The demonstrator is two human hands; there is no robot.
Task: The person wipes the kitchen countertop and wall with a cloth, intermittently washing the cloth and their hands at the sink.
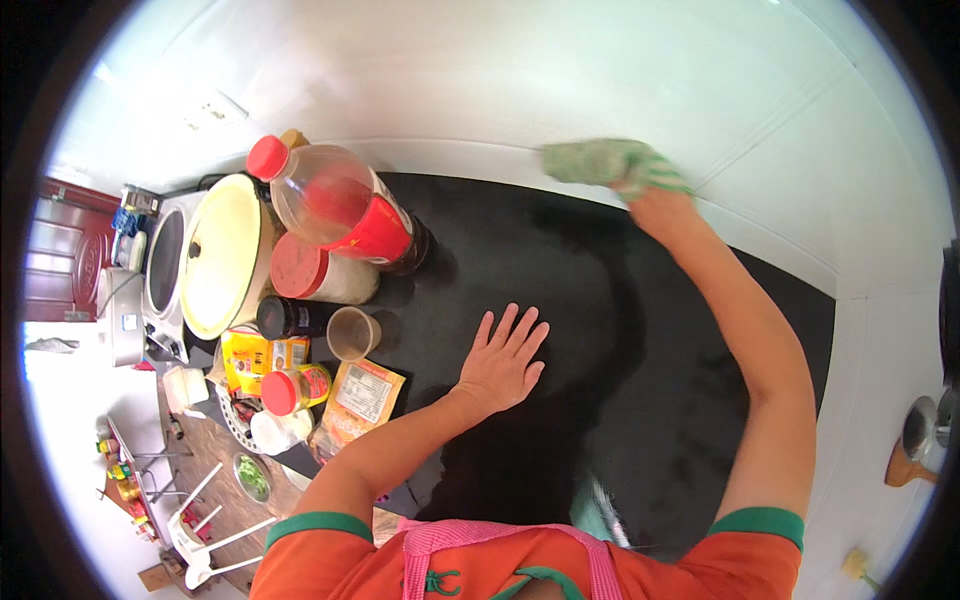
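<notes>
My left hand rests palm down on the black countertop, fingers spread and nothing in it. Up and to the right, my right hand grips a green striped cloth against the white tiled wall, just above the counter's back edge. Motion blurs the cloth a little. Left of my left hand stand a small translucent plastic cup and a large bottle with a red cap and red label. An orange printed packet lies near my left forearm.
Along the counter's left side stand a red-lidded jar, a dark jar, a cream enamel basin and a yellow-labelled jar. A white upturned stool is on the floor. Utensils, including a metal ladle, hang at the right wall.
</notes>
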